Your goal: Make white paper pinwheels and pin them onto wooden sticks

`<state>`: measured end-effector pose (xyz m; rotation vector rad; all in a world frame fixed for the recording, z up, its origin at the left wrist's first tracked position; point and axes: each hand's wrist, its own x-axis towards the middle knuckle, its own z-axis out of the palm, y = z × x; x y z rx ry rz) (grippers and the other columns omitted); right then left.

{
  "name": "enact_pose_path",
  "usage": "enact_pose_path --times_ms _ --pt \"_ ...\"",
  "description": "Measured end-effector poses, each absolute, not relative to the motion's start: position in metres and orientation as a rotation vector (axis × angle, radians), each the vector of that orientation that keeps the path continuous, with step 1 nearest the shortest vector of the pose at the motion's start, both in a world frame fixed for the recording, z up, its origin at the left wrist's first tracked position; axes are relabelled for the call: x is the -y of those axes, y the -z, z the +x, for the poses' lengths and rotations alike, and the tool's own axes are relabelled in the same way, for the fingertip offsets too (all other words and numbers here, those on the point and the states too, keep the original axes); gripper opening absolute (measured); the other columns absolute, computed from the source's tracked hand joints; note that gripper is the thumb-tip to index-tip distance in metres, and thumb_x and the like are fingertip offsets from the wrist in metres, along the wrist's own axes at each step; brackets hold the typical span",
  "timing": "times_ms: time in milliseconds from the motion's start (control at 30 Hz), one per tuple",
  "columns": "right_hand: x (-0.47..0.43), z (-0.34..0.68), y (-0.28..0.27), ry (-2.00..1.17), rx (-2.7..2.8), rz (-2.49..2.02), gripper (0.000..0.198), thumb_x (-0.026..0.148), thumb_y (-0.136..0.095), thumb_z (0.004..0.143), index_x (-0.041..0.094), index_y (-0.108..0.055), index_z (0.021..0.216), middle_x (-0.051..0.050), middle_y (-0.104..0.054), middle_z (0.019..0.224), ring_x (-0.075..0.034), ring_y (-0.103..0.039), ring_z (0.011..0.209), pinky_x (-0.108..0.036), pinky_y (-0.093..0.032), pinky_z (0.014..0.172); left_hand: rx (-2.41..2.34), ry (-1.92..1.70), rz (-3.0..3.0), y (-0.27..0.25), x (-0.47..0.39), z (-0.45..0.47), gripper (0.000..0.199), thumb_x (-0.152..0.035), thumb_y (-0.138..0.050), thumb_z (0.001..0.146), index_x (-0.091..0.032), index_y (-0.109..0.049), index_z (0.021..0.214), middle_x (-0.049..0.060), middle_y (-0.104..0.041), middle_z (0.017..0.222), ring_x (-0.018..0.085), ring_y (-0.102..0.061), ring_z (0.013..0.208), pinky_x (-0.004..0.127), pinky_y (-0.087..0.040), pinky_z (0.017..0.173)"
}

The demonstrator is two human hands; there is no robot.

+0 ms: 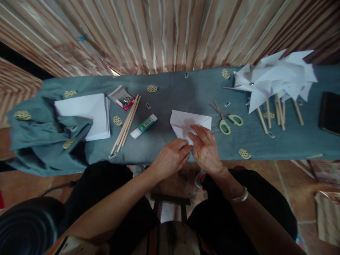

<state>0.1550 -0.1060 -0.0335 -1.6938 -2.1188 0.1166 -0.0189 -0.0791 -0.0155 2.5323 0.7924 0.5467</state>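
Note:
A folded white sheet of paper (pixel 183 122) lies at the table's near middle, with crease lines showing. My left hand (pixel 171 156) pinches its near corner, the fingers curled and the thumb side toward the other hand. My right hand (pixel 206 148) grips the paper at the same corner, its bent fingers reaching over the sheet. The two hands nearly meet there and hide that corner. Just right of the paper lie scissors with green handles (pixel 225 126), blades spread. To the left rests a glue stick (pixel 144 125) with a green label.
Wooden sticks (pixel 126 124) and a small red-and-white box of metal pins (pixel 124 101) lie left of the glue. A stack of white paper (pixel 90 109) is farther left, partly under bunched green cloth (pixel 50 132). White paper pinwheels (pixel 276 81) on sticks lie right, near a dark object (pixel 330 112).

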Motion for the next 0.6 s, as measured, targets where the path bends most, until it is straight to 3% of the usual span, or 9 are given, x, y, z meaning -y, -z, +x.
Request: enact_pose_path --times_ms 267,367,433,600 --pt "0.1 0.163 0.029 -0.231 2.033 -1.657 0.04 0.011 -0.04 0.09 0.022 -0.071 0.113 -0.01 -0.062 0.138 -0.032 -0.053 0.129 -0.053 -0.048 0.103 -0.838 -0.486 2.632 0.014 0.079 -0.018 0.021 -0.017 -0.052 0.096 -0.014 -0.066 0.111 0.01 -0.068 0.104 0.023 -0.064 0.098 0.038 -0.056 0.088" --pt "0.09 0.176 0.023 -0.334 1.929 -1.575 0.046 0.009 -0.04 0.087 0.024 -0.071 0.118 -0.008 -0.066 0.132 -0.027 -0.058 0.126 -0.049 -0.048 0.107 -0.84 -0.509 2.625 0.015 0.078 -0.018 0.021 -0.017 -0.053 0.095 -0.014 -0.066 0.112 0.01 -0.068 0.106 0.022 -0.065 0.1 0.037 -0.057 0.089" --pt "0.079 0.185 0.02 -0.302 1.897 -1.6 0.047 0.01 -0.039 0.089 0.019 -0.068 0.125 -0.011 -0.065 0.134 -0.026 -0.059 0.127 -0.049 -0.046 0.11 -0.834 -0.516 2.622 0.015 0.078 -0.018 0.021 -0.017 -0.054 0.095 -0.014 -0.066 0.111 0.011 -0.068 0.108 0.022 -0.065 0.101 0.037 -0.057 0.089" --pt "0.058 0.195 0.019 -0.157 1.939 -1.835 0.046 0.022 -0.043 0.095 0.008 -0.057 0.137 -0.023 -0.057 0.143 -0.038 -0.05 0.136 -0.061 -0.041 0.11 -0.822 -0.526 2.616 0.015 0.076 -0.019 0.021 -0.016 -0.056 0.094 -0.013 -0.066 0.113 0.01 -0.069 0.107 0.022 -0.065 0.101 0.038 -0.057 0.089"
